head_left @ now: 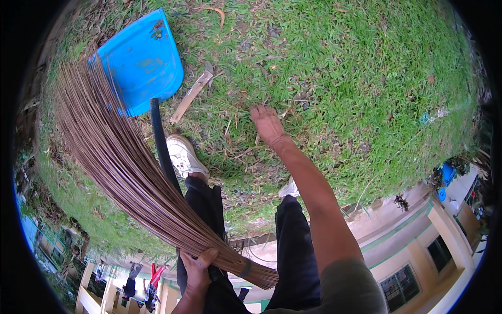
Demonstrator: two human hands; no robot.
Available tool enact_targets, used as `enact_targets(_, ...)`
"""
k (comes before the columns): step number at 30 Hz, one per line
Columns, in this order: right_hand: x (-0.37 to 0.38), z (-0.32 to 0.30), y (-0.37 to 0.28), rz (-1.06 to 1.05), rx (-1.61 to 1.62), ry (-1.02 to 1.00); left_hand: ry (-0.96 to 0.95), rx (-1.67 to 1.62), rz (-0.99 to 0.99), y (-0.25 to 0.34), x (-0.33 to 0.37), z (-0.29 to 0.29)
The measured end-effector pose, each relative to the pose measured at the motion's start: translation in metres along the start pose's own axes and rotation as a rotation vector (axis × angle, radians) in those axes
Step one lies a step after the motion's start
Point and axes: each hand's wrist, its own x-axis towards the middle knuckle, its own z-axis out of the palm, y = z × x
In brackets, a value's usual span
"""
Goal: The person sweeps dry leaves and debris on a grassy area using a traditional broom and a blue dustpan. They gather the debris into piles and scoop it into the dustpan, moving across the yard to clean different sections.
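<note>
My left hand (196, 269) is wrapped round the bound end of a brown stick broom (138, 167), whose bristles fan out to the upper left. A blue dustpan (141, 65) lies on the grass at the far left, partly behind the bristle tips, with a small bit of plant debris in it. Its black handle (159, 138) runs back under the broom toward my left hand; whether that hand also grips it is hidden. Stretched down to the grass, my right hand (269, 124) has its fingers curled in among the blades. What they hold, if anything, is hidden.
A flat piece of wood (191, 97) lies beside the dustpan, near my left shoe (184, 157). Dry leaves and twigs are scattered over the grass (366, 94). Behind me stand a cream building (418, 267) and, at the lower left, several people (151, 288).
</note>
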Motion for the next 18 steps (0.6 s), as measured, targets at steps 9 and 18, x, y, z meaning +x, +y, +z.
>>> enact_targets(9,0.026,-0.029,0.035,0.677,0.400,0.083,0.009,-0.031,-0.006,0.015,-0.003,0.001)
enact_targets(18,0.037,-0.145,0.103,0.729,-0.030,0.161,-0.084,-0.085,0.010,0.010,0.002,-0.005)
